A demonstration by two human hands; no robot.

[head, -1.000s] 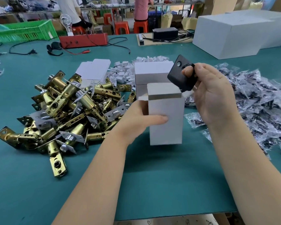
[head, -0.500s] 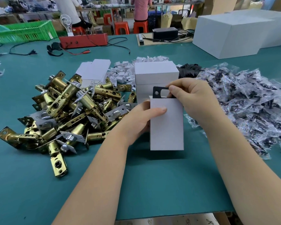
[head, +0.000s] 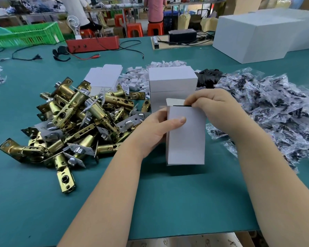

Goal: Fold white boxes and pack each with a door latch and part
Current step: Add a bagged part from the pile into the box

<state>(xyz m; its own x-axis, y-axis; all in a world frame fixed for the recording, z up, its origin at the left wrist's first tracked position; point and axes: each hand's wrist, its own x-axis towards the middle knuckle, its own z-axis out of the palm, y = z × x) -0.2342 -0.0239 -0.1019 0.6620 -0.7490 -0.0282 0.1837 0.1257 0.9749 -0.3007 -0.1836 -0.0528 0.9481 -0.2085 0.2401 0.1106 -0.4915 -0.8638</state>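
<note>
A small white box [head: 185, 138] stands upright on the green table [head: 114, 202] in the middle. My left hand [head: 155, 129] grips its left side, thumb across the front. My right hand [head: 214, 106] is at the box's open top, fingers curled on a black plate [head: 181, 105] that is sunk almost fully inside; only its top edge shows. A heap of brass door latches [head: 75, 120] lies to the left. Bagged black parts [head: 275, 107] are piled to the right.
Two stacked white boxes [head: 173, 82] stand just behind the held box. Flat box blanks [head: 103, 77], small white pieces [head: 137, 77] and loose black plates [head: 209, 77] lie further back. Large white cartons [head: 257, 32], a red device [head: 93, 44] with cables and a green crate [head: 25, 35] line the far edge.
My right hand brought the black plate down from above the box and pushed it in; it stood half out half a second ago and is now nearly level with the opening.
</note>
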